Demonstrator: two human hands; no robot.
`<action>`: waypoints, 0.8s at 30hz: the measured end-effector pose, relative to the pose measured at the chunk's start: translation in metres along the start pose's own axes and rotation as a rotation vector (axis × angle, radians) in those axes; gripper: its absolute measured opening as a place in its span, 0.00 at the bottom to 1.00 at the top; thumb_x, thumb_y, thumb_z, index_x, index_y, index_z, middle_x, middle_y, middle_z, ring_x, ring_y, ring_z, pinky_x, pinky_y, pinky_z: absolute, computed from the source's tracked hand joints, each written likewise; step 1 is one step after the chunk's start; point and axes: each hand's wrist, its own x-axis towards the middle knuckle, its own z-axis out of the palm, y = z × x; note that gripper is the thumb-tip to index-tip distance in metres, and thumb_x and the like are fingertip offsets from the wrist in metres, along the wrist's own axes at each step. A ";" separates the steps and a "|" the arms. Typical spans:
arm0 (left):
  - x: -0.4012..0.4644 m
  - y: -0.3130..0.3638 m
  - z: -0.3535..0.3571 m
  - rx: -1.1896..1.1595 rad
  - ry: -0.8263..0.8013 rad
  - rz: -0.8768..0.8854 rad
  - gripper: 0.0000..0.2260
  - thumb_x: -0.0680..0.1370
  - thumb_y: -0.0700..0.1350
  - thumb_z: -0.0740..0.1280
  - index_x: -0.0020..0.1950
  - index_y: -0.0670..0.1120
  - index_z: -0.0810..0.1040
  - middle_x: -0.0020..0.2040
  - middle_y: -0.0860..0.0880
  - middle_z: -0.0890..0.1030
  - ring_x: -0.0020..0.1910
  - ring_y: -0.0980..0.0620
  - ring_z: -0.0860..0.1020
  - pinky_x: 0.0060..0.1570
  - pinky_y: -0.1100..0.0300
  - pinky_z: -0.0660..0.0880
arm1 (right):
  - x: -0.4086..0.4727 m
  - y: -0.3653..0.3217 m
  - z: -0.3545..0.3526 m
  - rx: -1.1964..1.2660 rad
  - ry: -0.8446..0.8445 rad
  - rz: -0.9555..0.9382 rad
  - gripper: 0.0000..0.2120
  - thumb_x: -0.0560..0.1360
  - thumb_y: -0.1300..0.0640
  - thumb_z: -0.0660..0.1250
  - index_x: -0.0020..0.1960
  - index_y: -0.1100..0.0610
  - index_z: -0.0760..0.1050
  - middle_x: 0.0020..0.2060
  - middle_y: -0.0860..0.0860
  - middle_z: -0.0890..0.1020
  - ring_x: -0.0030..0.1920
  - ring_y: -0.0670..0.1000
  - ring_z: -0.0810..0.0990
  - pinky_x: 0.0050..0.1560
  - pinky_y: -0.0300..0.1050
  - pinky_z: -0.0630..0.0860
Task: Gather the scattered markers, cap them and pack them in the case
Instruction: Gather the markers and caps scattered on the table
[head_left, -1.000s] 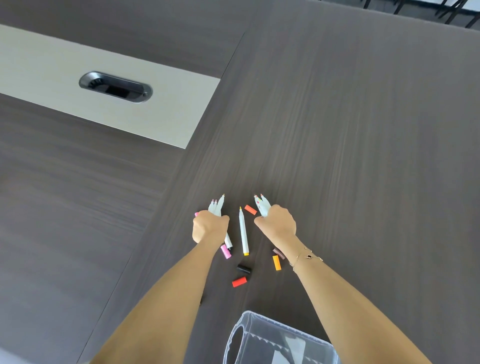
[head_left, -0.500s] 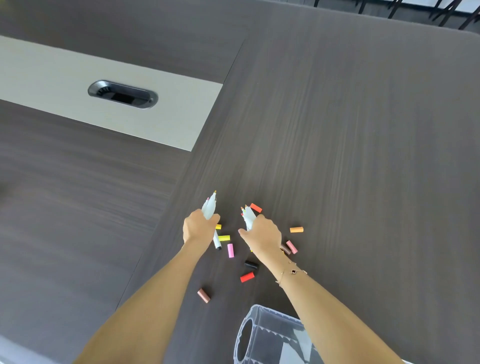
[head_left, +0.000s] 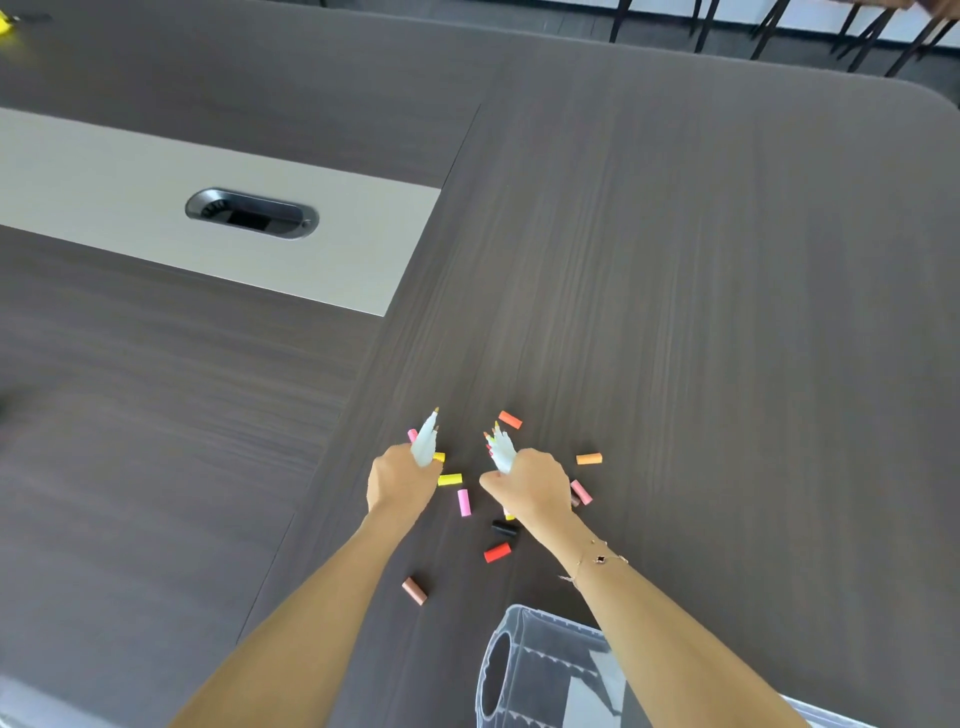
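- Gripping a bunch of uncapped markers (head_left: 427, 440) in my left hand (head_left: 399, 480), fist curled round the barrels, tips pointing away from me; looks like three, can't count for sure.
- Loose caps, left to right: brown cap (head_left: 414, 591) nearest me, pink one (head_left: 412, 434) half hidden behind the left bunch, two yellow (head_left: 449, 479), pink cap (head_left: 464, 502), black cap (head_left: 504, 529), red cap (head_left: 496, 552), orange-red cap (head_left: 510, 420), light orange cap (head_left: 588, 459), pink cap (head_left: 581, 491) by my right wrist. About ten visible; more may sit under my hands.
- My right hand (head_left: 530, 486) clamps a second bunch of markers (head_left: 501, 451), several coloured tips, number unclear.
- Clear plastic case (head_left: 540, 670) sits near me, under my right forearm; its mouth looks open.
- Step, as I judge it: gathering done, capping not started.
- Next: free one hand, pinch a cap, match colour to tip, press on.
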 end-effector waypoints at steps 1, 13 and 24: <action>-0.002 -0.003 0.001 -0.030 -0.019 -0.014 0.06 0.72 0.40 0.62 0.35 0.43 0.71 0.30 0.46 0.77 0.28 0.47 0.75 0.29 0.60 0.71 | -0.004 0.005 -0.003 0.031 0.012 0.023 0.14 0.66 0.54 0.64 0.29 0.57 0.61 0.23 0.48 0.69 0.27 0.50 0.68 0.25 0.39 0.60; -0.054 -0.027 0.004 -0.276 -0.253 -0.096 0.09 0.78 0.46 0.63 0.42 0.43 0.69 0.30 0.46 0.71 0.22 0.52 0.68 0.21 0.66 0.68 | -0.063 0.067 -0.013 0.545 -0.016 0.196 0.05 0.68 0.57 0.62 0.37 0.58 0.73 0.32 0.52 0.80 0.28 0.47 0.74 0.33 0.42 0.72; -0.100 0.008 0.069 -0.172 -0.451 0.011 0.05 0.75 0.43 0.65 0.47 0.42 0.72 0.33 0.46 0.74 0.25 0.52 0.71 0.26 0.63 0.71 | -0.099 0.151 -0.023 0.499 -0.016 0.421 0.08 0.75 0.59 0.62 0.37 0.57 0.70 0.31 0.51 0.71 0.31 0.48 0.69 0.31 0.40 0.65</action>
